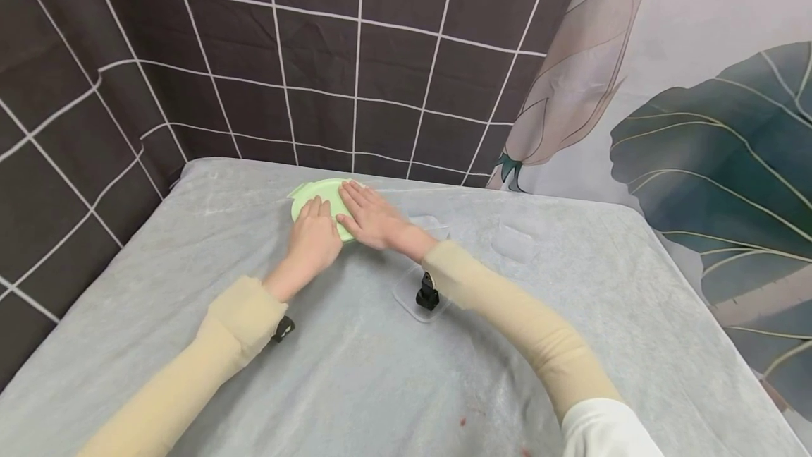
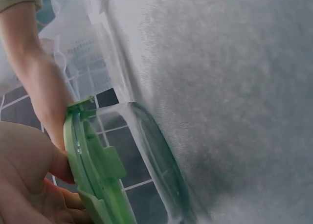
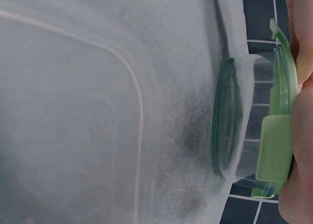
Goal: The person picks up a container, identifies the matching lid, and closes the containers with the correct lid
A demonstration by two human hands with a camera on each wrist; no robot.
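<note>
A round glass food container (image 3: 227, 121) with a light green snap-on lid (image 1: 325, 192) stands near the far edge of the table. My left hand (image 1: 315, 237) lies on the near left part of the lid, fingers extended. Flat over the lid's right side, my right hand (image 1: 373, 218) presses with straight fingers, close beside the left. In the right wrist view one green locking flap (image 3: 274, 148) hangs against the container's side, while another flap (image 3: 279, 32) juts outward from the rim. The left wrist view shows the clear glass wall (image 2: 156, 160) under the lid.
A grey cloth covers the table (image 1: 355, 372). Clear plastic pieces lie on it: one (image 1: 412, 305) below the right forearm, another (image 1: 515, 242) farther right, and one (image 1: 431, 223) behind the right wrist. A dark checked curtain (image 1: 317, 55) hangs behind the table.
</note>
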